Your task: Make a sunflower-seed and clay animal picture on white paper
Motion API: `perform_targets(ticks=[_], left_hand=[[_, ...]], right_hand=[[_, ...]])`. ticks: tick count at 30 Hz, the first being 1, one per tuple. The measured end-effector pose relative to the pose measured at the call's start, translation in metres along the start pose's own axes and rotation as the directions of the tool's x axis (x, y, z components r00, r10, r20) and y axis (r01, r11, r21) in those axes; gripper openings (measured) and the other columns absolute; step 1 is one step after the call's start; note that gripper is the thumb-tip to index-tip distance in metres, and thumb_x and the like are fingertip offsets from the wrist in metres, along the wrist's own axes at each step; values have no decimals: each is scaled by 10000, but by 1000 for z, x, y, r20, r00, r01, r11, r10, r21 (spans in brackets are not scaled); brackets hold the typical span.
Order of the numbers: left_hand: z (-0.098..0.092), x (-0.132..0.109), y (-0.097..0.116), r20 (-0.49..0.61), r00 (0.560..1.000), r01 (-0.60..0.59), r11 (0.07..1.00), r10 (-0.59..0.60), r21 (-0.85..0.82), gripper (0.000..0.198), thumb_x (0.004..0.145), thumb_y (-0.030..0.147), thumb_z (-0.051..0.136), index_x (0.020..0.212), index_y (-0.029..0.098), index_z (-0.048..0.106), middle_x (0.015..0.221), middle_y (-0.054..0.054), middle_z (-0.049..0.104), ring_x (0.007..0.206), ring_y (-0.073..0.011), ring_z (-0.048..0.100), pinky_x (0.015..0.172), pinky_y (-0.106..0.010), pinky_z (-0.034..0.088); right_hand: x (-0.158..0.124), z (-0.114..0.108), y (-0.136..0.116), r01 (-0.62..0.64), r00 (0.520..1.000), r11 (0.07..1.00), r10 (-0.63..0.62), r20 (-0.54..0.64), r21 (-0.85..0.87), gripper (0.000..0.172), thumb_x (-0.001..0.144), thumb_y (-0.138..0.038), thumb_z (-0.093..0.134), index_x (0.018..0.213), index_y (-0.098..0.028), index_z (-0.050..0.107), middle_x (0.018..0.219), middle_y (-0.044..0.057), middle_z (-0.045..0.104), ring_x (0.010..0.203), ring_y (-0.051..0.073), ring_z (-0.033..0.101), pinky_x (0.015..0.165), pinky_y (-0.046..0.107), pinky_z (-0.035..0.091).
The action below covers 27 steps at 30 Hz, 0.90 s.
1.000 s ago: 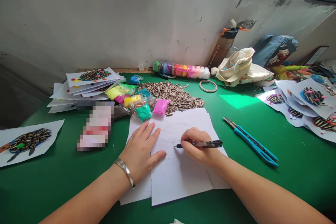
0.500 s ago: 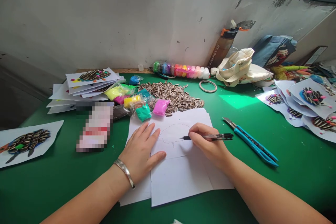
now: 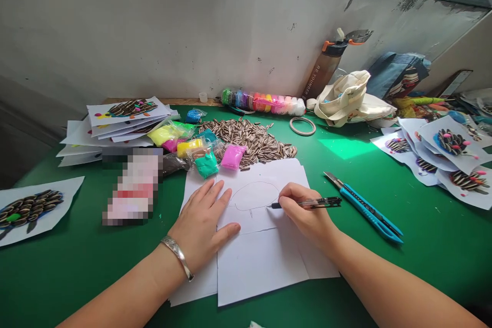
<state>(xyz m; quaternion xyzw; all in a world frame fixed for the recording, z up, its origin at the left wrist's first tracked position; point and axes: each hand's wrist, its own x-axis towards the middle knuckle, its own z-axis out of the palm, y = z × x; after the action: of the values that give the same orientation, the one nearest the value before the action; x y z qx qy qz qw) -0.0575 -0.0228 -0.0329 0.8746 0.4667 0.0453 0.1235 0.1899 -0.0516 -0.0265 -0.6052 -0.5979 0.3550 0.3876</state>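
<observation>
White paper sheets (image 3: 261,261) lie in front of me on a green table (image 3: 115,271). The top one bears a thin line drawing (image 3: 255,196) of a rounded body with short leg strokes below it. My left hand (image 3: 205,218), a silver bangle on its wrist, rests flat on the paper with fingers spread, left of the drawing. My right hand (image 3: 307,210) grips a black pen (image 3: 321,203), its tip on or just above the paper near the right leg stroke. Several packets of coloured clay (image 3: 206,165) and a heap of sunflower seeds (image 3: 246,138) sit just beyond the sheets.
To the right lies a blue utility knife (image 3: 371,212), blade out. A tape roll (image 3: 302,126), clay tubs (image 3: 265,102), a brown bottle (image 3: 325,72) and a cloth bag (image 3: 349,100) line the back. Seed pictures (image 3: 126,113) are stacked left; more pictures (image 3: 449,143) lie right.
My right hand has shifted the pen tip slightly right and down, and a short leg stroke shows there. The left hand stays on the paper. The whole view has moved a little.
</observation>
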Motion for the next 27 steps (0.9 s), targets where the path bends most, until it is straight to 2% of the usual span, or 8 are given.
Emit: perform_targets(ticks=[10,21,27], left_hand=[[-2,1,2,34,999,19,1000,-19,15,655,844,541,510,1377,165,449,1493,-122,343,1386,-350,237,1088,-517,323],[1,1,1,8,1000,8,1000,-8,14,648,843,540,517,1372,171,455,1488,-118,353,1381,-354,248,1078,-528,335],[-1,1,2,31,999,20,1000,-20,15,655,845,544,506,1379,168,447,1494,-118,343,1387,-347,236,1089,-524,319]], right_hand=[[2,1,1,13,1000,999,-13,13,-34,141,742,-183,471,611,-185,522,554,-28,483,554,114,409,514,236,313],[1,0,2,57,997,990,-51,55,-129,139,696,-185,447,565,-186,492,535,-14,510,566,127,446,528,242,315],[2,0,2,58,996,989,-49,70,-138,143,695,-178,447,559,-185,491,544,-8,528,583,133,459,534,243,320]])
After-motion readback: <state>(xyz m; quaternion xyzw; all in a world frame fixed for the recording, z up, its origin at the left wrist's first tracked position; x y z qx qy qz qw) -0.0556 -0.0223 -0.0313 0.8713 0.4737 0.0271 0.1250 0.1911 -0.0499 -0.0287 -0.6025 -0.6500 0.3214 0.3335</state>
